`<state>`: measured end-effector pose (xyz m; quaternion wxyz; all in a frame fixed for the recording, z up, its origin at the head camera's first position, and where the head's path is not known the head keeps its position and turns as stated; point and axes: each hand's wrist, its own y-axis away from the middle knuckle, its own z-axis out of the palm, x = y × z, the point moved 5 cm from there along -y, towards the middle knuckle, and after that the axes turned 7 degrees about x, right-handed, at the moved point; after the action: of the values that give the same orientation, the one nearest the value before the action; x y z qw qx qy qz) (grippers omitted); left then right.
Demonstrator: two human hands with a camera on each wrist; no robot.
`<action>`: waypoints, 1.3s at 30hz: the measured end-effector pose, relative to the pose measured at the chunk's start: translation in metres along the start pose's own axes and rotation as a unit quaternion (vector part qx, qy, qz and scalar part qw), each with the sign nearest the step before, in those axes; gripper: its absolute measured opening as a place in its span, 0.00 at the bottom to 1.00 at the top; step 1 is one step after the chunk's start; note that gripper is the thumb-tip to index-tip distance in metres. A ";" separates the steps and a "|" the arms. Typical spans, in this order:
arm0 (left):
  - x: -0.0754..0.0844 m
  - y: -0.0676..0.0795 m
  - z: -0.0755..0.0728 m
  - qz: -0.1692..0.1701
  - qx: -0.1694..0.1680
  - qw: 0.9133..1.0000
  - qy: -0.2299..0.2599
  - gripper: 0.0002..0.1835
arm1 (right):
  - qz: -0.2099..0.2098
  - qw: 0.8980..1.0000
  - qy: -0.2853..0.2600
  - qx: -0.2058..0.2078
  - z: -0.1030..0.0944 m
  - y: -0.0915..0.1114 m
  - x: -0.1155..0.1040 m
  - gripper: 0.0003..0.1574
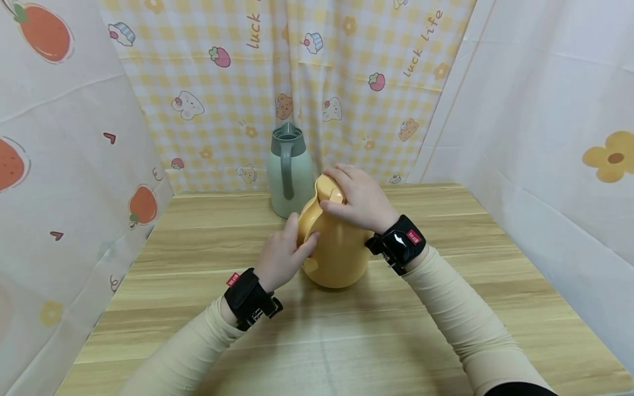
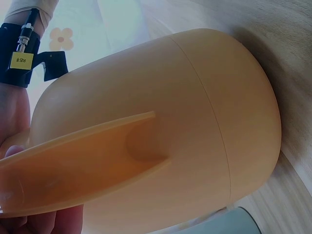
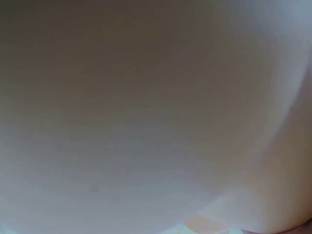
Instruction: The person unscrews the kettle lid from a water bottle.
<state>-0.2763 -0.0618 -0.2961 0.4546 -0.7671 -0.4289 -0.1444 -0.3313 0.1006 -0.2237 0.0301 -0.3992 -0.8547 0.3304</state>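
Observation:
A yellow thermos jug [image 1: 337,256] stands on the wooden table, its handle turned toward my left side. My left hand [image 1: 282,256] grips the handle [image 2: 87,161], thumb along it and fingers curled behind, as the left wrist view also shows. Up top, my right hand [image 1: 361,198] holds the jug's lid [image 1: 329,190], thumb on the near side and fingers over the far side. The jug's smooth body fills most of the right wrist view, dark and blurred. Part of the lid is hidden under the right hand.
Behind the yellow jug, slightly left, stands a pale green thermos jug [image 1: 297,181] with a darker green top and handle. A yellow checked curtain [image 1: 223,126] hangs at the table's back edge. White printed curtains [image 1: 555,137] flank both sides of the wooden table [image 1: 198,242].

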 end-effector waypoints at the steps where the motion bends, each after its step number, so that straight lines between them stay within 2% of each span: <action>1: 0.000 0.000 0.000 0.000 0.000 1.000 0.000 0.13 | 0.001 1.000 0.000 -0.002 0.000 0.000 0.001 0.41; 24: 0.001 0.000 0.000 -0.009 0.006 1.000 -0.008 0.13 | -0.001 1.000 -0.025 -0.013 -0.001 0.000 0.005 0.43; 39: -0.002 0.000 0.002 -0.009 0.008 1.000 0.002 0.13 | -0.033 0.999 -0.031 -0.020 -0.001 -0.001 0.009 0.43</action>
<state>-0.2779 -0.0610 -0.2983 0.4598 -0.7594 -0.4363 -0.1466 -0.3383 0.1070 -0.2241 0.0061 -0.3605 -0.8745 0.3244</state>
